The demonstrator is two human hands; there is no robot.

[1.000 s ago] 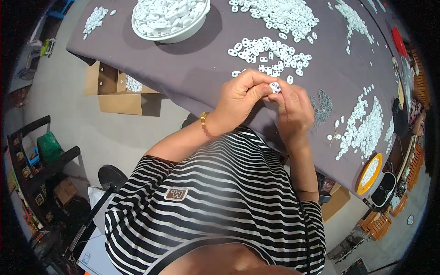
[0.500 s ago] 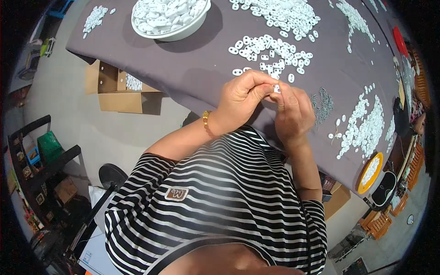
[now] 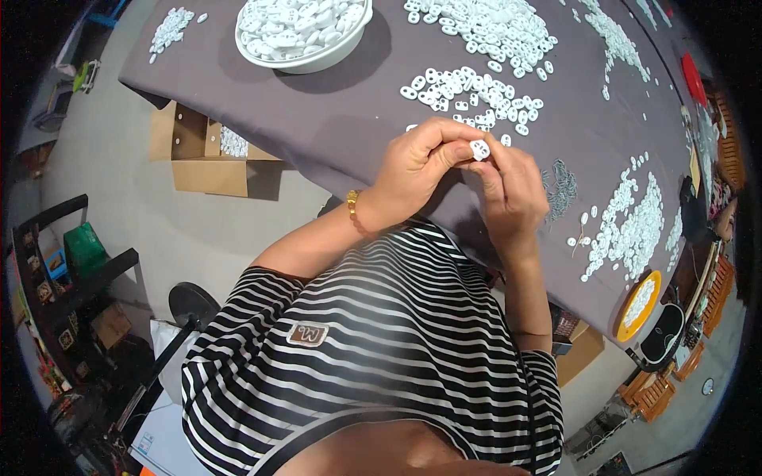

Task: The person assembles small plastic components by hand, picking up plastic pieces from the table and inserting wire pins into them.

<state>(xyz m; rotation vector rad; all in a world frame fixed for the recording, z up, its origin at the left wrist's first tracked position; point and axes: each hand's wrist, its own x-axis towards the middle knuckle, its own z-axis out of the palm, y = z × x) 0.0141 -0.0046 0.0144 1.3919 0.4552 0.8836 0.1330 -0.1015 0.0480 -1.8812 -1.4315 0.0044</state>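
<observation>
A small white plastic piece with dark holes (image 3: pixel 479 150) is held up over the near edge of the table. My left hand (image 3: pixel 417 165) pinches it from the left between thumb and forefinger. From the other side, my right hand (image 3: pixel 516 184) has its fingertips closed on the same piece, with the remaining fingers curled. Just beyond my hands lies a loose group of white two-holed oval pieces (image 3: pixel 512 99), partly hidden by my fingers. Beside my right hand rests a small heap of thin grey metal parts (image 3: pixel 560 190), too fine to name.
A white bowl (image 3: pixel 317 63) full of white ovals stands at the far left. More white pieces are heaped at the back (image 3: pixel 492 32) and right (image 3: pixel 635 222). An orange-rimmed dish (image 3: pixel 621 327) sits at the right edge. A cardboard box (image 3: pixel 210 176) stands below the table's left side.
The white piece has turned between my fingers and shows more of its holed face. My right fingers have shifted slightly; both hands stay in nearly the same place.
</observation>
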